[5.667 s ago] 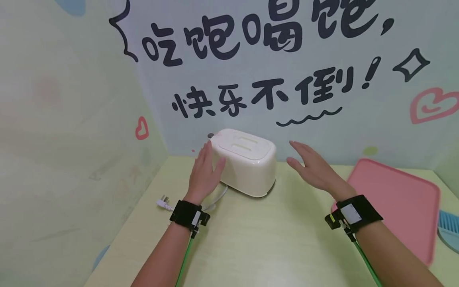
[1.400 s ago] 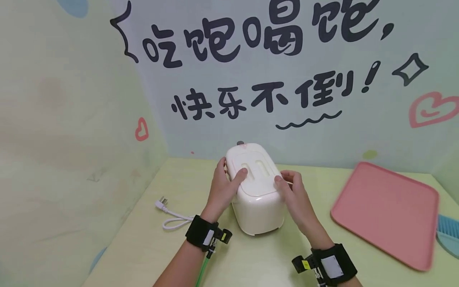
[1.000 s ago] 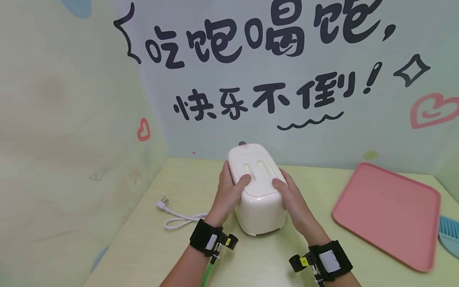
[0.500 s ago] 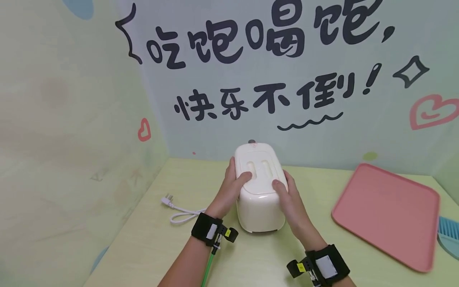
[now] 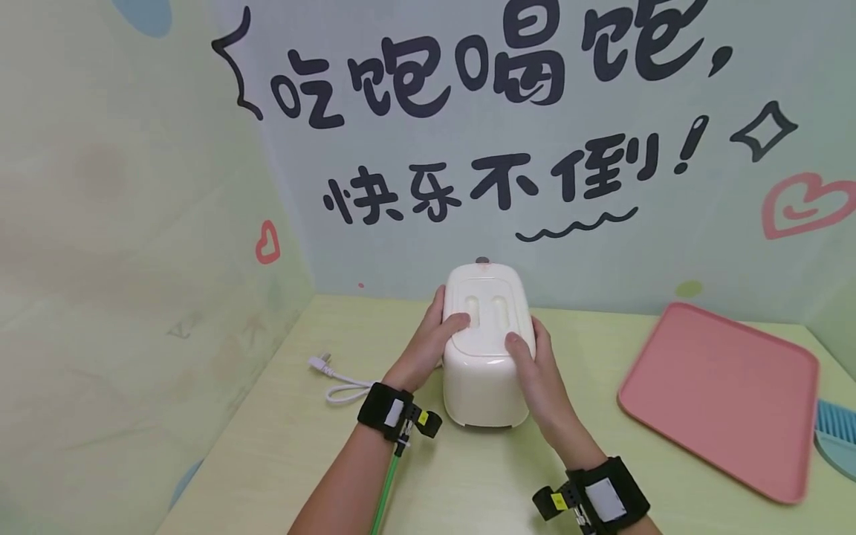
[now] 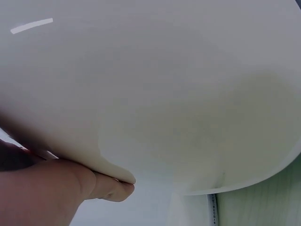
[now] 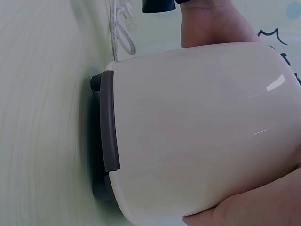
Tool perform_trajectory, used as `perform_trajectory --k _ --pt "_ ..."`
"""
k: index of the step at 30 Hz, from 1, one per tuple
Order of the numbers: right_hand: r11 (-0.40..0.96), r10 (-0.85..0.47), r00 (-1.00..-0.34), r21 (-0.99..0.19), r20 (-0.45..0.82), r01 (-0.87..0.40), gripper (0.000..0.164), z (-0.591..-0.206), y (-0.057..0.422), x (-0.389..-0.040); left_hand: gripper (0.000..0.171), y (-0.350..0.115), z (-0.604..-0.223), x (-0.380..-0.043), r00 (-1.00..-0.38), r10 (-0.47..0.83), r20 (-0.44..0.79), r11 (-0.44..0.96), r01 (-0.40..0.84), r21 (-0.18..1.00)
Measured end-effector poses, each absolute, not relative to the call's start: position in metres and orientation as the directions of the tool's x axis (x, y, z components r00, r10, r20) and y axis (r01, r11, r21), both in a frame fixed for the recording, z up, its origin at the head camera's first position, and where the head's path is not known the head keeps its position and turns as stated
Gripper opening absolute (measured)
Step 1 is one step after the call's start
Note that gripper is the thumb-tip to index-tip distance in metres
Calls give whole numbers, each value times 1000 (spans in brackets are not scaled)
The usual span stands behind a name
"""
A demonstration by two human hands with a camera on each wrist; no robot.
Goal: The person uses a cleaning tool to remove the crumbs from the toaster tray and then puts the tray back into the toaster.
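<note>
A white toaster point(image 5: 487, 394) stands upright on the table, its narrow end toward me and two slot-shaped recesses in its white top. My left hand point(image 5: 423, 348) grips its left side, thumb over the top edge. On the opposite side, my right hand point(image 5: 545, 390) holds it the same way, thumb on the near right corner. The glossy body point(image 6: 164, 94) fills most of the left wrist view. In the right wrist view, a dark strip point(image 7: 108, 122) and dark feet show at its base, close over the table. The fingers on the far sides are partly hidden.
To the left lies the white power cord point(image 5: 344, 394) with its plug point(image 5: 319, 364). A pink tray point(image 5: 722, 401) lies on the right of the table point(image 5: 468, 483), with a blue brush-like thing point(image 5: 836, 438) beside it. A printed wall point(image 5: 414, 245) closes the back.
Earlier both hands were apart from the toaster, which stood angled farther back. Now they hold it, nearer and turned end-on. Lately it has shifted slightly right and straightened; the cord has been dragged right.
</note>
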State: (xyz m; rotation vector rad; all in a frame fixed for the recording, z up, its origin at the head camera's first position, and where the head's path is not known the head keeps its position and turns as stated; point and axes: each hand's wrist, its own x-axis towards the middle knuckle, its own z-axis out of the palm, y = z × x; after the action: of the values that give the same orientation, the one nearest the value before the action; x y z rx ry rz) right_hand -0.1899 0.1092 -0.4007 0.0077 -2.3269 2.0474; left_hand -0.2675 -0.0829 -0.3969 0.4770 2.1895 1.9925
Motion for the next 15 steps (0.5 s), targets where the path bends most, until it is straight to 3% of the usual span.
perform_trajectory --k 15 --pt "157 -11 -999 -986 51 -52 79 -394 110 -192 79 -83 -399 -280 -927 360 106 45 131 990"
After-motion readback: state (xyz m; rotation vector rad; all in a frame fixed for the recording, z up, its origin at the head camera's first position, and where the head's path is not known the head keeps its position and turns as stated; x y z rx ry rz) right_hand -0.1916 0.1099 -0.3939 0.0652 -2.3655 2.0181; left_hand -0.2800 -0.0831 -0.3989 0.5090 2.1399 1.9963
